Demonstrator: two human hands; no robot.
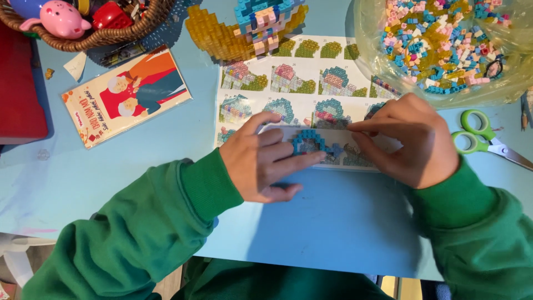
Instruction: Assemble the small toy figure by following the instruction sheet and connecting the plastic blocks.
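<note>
A small arch of teal and blue mini bricks (311,142) lies on the lower edge of a printed instruction sheet (288,83). My left hand (264,158) rests on the sheet, its fingers pressed against the arch's left side. From the right, my right hand (408,139) reaches in with its fingertips at the arch's right end. Both arms wear green sleeves. Beyond the sheet stands a partly built brick figure (250,25), yellow with a blue and pink top.
A clear bag of several loose pink, blue and yellow bricks (438,41) sits at the top right. Green-handled scissors (480,139) lie at the right. A wicker basket (94,36) with toys and a small illustrated booklet (127,94) lie at the top left on the blue table (333,222).
</note>
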